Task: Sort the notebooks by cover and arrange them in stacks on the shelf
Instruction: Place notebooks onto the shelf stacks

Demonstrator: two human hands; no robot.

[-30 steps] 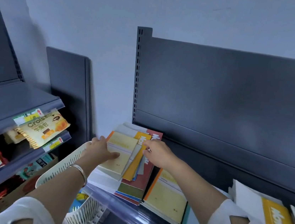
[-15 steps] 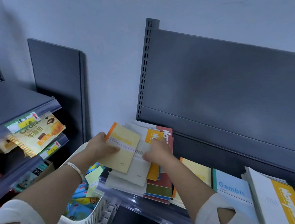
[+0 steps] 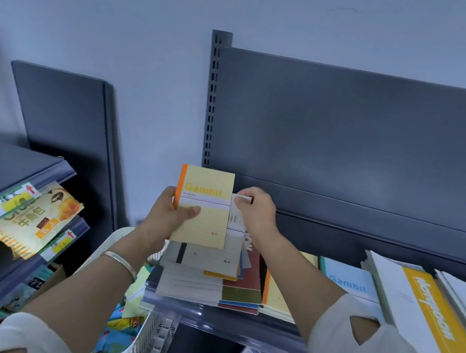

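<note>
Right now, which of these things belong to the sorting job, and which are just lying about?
Job: yellow Gambit notebook in the left hand; white notebook pinched by the right hand; mixed pile; blue Gambit notebook; shelf.
Lying about: snack packets; white basket.

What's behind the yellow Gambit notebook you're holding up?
A pale grey notebook, its top corner pinched by the right hand; only the letters "it" show. The yellow notebook in the left hand covers the rest.

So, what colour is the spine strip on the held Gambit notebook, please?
Orange strip; head view shows it.
</note>
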